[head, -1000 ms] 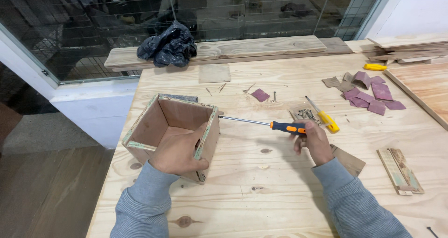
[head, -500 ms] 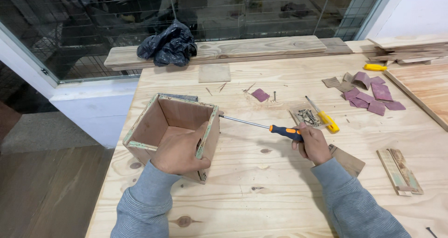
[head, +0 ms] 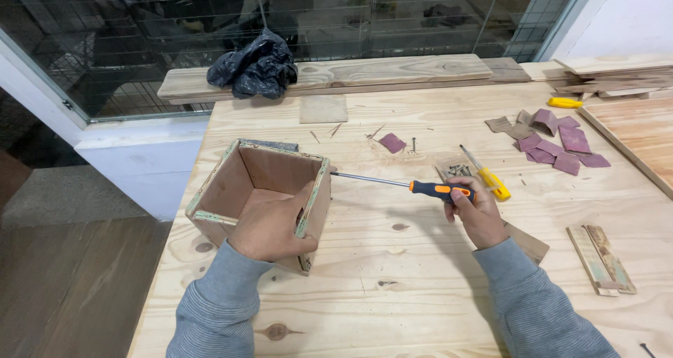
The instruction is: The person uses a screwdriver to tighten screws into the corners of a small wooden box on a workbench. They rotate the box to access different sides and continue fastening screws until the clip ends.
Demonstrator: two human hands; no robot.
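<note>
An open-topped wooden box (head: pixel 242 176) with worn green-edged walls sits on the pale wooden workbench (head: pixel 392 274). My left hand (head: pixel 272 225) grips its near right corner, thumb inside the box. My right hand (head: pixel 477 214) holds an orange-and-black-handled screwdriver (head: pixel 434 189) level, its steel shaft running left with the tip against the box's right wall near the top edge.
A yellow-handled tool (head: pixel 489 179) and a small pile of screws (head: pixel 459 169) lie just behind my right hand. Purple sandpaper pieces (head: pixel 554 144) lie at the right, a wood scrap (head: pixel 599 258) at the near right, a black plastic bag (head: pixel 256 63) on the far plank.
The screwdriver and my right hand have shifted slightly; the tip stays at the box's right wall. My left hand keeps its hold on the box.
</note>
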